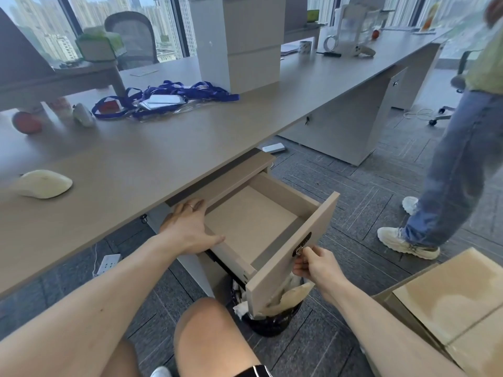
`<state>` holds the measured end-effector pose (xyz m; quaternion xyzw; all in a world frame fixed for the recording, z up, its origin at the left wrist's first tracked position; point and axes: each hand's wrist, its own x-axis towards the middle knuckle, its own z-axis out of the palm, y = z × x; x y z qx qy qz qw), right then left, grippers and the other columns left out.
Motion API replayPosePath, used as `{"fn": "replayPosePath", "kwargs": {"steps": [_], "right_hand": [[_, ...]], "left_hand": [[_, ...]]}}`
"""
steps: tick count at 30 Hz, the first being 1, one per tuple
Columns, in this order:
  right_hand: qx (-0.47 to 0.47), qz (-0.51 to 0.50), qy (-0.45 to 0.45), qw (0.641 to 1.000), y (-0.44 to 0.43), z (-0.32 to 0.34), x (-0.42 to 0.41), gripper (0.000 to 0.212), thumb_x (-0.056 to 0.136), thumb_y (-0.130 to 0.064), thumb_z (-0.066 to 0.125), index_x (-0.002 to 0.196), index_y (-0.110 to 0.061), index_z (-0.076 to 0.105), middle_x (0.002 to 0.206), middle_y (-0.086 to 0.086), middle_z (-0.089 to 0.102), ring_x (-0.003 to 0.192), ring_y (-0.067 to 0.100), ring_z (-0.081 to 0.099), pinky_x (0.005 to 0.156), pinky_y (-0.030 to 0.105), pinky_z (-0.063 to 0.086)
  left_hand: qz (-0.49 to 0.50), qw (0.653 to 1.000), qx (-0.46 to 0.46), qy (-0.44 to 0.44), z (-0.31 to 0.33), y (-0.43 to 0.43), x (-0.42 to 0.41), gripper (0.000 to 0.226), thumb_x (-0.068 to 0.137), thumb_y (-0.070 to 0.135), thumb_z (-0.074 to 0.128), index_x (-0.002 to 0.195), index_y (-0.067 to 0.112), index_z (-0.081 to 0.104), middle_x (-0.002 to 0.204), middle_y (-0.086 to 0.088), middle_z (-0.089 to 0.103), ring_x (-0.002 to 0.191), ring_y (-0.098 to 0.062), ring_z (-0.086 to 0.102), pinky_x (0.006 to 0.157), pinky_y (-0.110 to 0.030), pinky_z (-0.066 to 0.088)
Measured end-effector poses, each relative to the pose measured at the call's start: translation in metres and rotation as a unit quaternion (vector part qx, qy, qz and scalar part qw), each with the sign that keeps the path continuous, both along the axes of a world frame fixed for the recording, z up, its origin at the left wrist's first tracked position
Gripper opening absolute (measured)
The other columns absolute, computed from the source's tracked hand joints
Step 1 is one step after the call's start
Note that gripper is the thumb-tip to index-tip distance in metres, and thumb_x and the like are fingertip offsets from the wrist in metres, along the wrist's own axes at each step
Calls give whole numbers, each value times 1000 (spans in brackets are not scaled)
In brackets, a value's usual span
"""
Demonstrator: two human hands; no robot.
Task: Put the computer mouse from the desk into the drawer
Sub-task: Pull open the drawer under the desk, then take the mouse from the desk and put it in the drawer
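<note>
A cream-white computer mouse [43, 184] lies on the desk [152, 156] at the far left, apart from both hands. Under the desk edge the top drawer [294, 240] stands pulled out, and its inside is bare. My left hand [190, 227] rests flat on the drawer's left rim, fingers spread, holding nothing. My right hand [313, 263] pinches the small key in the lock on the drawer front.
Blue lanyards and badges [166, 99] lie mid-desk, with a red fruit [26, 122] at the left. A black bin [272, 311] with paper sits under the drawer. A cardboard box [451, 300] is at my right. A person in jeans [446, 170] stands to the right.
</note>
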<state>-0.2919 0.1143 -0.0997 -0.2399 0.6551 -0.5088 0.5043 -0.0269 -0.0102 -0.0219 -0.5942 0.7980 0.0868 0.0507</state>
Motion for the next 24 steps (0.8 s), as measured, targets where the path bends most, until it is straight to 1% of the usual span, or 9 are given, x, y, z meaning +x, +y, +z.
{"fn": "replayPosePath", "kwargs": {"steps": [4, 7, 9, 11, 13, 15, 18, 22, 24], "right_hand": [[9, 4, -2, 1000, 0, 1, -2, 23, 100, -10, 45, 89, 5, 59, 73, 16, 59, 59, 23, 61, 60, 32, 61], [77, 43, -1, 996, 4, 3, -7, 29, 100, -24, 50, 107, 2, 61, 94, 19, 66, 72, 27, 67, 70, 38, 62], [118, 93, 124, 981, 6, 14, -19, 46, 95, -43, 56, 122, -5, 54, 111, 12, 63, 90, 26, 66, 81, 43, 59], [88, 103, 324, 936, 2, 36, -30, 63, 90, -54, 57, 134, -10, 43, 131, 10, 53, 114, 27, 57, 91, 40, 48], [2, 92, 424, 901, -11, 71, -27, 66, 89, -54, 57, 138, -12, 40, 140, 14, 46, 125, 29, 47, 96, 42, 43], [-63, 129, 468, 872, -33, 106, -8, 62, 90, -53, 56, 138, -18, 39, 140, 11, 45, 129, 27, 42, 99, 44, 42], [-131, 232, 517, 813, -67, 147, 43, 62, 91, -54, 54, 142, -23, 38, 142, 5, 44, 133, 23, 39, 106, 42, 38], [-209, 320, 545, 746, -102, 180, 118, 62, 91, -53, 55, 143, -22, 42, 143, 4, 48, 136, 22, 40, 113, 38, 34], [-242, 356, 547, 718, -119, 190, 154, 59, 91, -50, 56, 142, -22, 44, 141, 4, 51, 133, 21, 45, 111, 38, 36]], "left_hand": [[-3, 1000, 5, 3, 2, 0, 0, 112, 78, 75, 59, 161, 19, 9, 170, -4, 9, 154, -30, 10, 122, -49, 23], [-5, 998, 42, 35, 11, 2, 4, 110, 80, 73, 59, 162, 20, 8, 170, -4, 8, 155, -28, 6, 123, -50, 20], [-37, 994, 56, 80, 25, 10, 5, 103, 84, 69, 60, 161, 21, 12, 169, -4, 13, 154, -24, 12, 123, -46, 22], [-97, 989, 31, 111, 50, 20, 8, 91, 89, 63, 60, 160, 22, 20, 166, 0, 25, 150, -17, 25, 121, -38, 26], [-118, 981, -6, 154, 82, 27, 17, 80, 91, 58, 62, 157, 25, 30, 159, 2, 39, 143, -14, 37, 116, -30, 29], [-107, 976, -61, 179, 115, 26, 35, 74, 92, 54, 64, 154, 24, 36, 155, -1, 46, 141, -19, 42, 112, -32, 30], [-47, 981, -115, 150, 150, 18, 81, 75, 90, 59, 62, 153, 26, 37, 156, -3, 46, 141, -24, 42, 114, -39, 32], [63, 987, -114, 96, 162, 16, 158, 88, 80, 75, 53, 152, 27, 38, 155, -6, 46, 139, -26, 44, 114, -46, 36], [112, 983, -108, 95, 159, 21, 200, 84, 82, 70, 58, 151, 24, 41, 152, -8, 49, 136, -27, 47, 113, -40, 36]]}}
